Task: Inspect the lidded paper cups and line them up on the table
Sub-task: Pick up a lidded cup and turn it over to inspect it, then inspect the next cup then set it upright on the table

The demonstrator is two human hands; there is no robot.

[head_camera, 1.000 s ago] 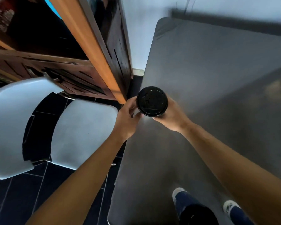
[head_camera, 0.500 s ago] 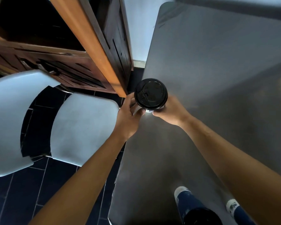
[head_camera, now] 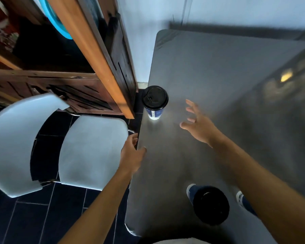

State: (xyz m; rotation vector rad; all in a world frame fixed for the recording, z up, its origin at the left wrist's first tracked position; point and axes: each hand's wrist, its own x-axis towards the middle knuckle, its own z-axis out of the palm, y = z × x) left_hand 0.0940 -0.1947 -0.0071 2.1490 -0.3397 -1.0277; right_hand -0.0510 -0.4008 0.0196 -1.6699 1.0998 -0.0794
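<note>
Near table [head_camera: 218, 71] edge, upright cup [head_camera: 155, 103], hands apart.

Single head-worn wide-angle view, steeply down from above, close over the dark table [head_camera: 218, 71] edge and floor [head_camera: 42, 222].

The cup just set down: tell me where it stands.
In the head view the cup stands upright at the table's left edge, ahead of the left hand, with the open right hand apart from it.

Blue cup [head_camera: 155, 112] upright at table edge; second cup [head_camera: 209, 205] nearer.
</note>
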